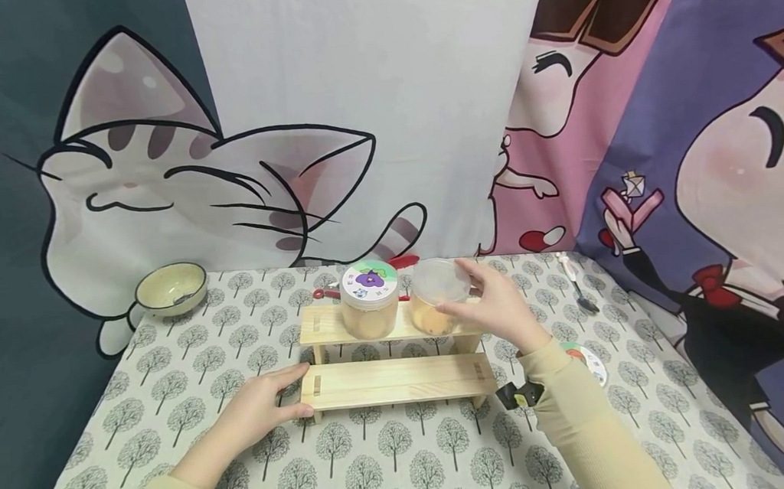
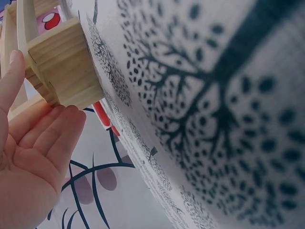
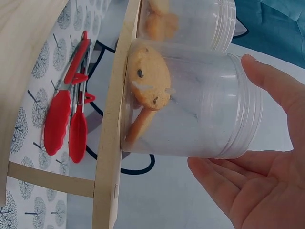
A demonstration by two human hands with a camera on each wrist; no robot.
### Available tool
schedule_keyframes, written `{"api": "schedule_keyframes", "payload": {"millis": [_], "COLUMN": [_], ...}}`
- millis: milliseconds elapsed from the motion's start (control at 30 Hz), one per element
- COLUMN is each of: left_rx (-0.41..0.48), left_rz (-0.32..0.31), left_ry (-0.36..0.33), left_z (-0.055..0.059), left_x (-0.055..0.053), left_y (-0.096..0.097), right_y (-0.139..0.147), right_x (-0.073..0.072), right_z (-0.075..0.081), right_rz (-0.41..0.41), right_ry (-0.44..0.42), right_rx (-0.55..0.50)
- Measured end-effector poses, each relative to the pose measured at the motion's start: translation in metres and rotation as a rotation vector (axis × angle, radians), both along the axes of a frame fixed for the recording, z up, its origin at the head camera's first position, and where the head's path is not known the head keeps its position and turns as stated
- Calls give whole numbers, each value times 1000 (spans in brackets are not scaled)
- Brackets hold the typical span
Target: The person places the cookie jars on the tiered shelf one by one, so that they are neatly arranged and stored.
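On the upper step of a two-tier wooden stand (image 1: 399, 380) stand two clear plastic jars. My right hand (image 1: 497, 305) holds the right jar (image 3: 190, 100) near its threaded rim, thumb and fingers on opposite sides. Orange-brown, cookie-like pieces (image 3: 148, 76) lie at its bottom, which rests on the wood. The left jar (image 1: 370, 319) wears a lid (image 1: 369, 281) with an eggplant picture and also contains light brown pieces. My left hand (image 1: 260, 408) grips the left end of the lower step, fingertips and thumb against the wood (image 2: 66, 62).
Red-tipped tongs (image 3: 71, 109) lie behind the stand. A cream bowl (image 1: 171, 289) sits at the back left. Toward the right are a spoon (image 1: 578, 291) and a round printed lid (image 1: 591, 367), partly hidden by the right sleeve. The cloth has a tree pattern.
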State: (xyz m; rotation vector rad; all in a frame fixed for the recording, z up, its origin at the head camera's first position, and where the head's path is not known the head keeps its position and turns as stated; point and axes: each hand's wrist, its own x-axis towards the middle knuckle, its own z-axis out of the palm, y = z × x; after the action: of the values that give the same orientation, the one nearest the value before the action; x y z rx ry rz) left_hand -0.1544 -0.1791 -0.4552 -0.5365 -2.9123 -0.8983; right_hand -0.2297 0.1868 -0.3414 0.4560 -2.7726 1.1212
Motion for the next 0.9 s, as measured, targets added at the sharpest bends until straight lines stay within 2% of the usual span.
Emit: {"api": "schedule_keyframes", "payload": {"millis": [233,533,900], "left_rx": [-4,6,8], "left_rz": [0,-7,-4], "left_ry": [-5,-4,-11], "left_z": [2,-2,2], "left_x": [-1,0,1], "left_y": [0,0,0], "right_y": [0,1,8], "right_x": [-1,-1,2], "right_z": [0,0,0], "right_rz": [0,0,-2], "right_ry": [-12,-26,-60], "right_rx": [1,-11,-71]}}
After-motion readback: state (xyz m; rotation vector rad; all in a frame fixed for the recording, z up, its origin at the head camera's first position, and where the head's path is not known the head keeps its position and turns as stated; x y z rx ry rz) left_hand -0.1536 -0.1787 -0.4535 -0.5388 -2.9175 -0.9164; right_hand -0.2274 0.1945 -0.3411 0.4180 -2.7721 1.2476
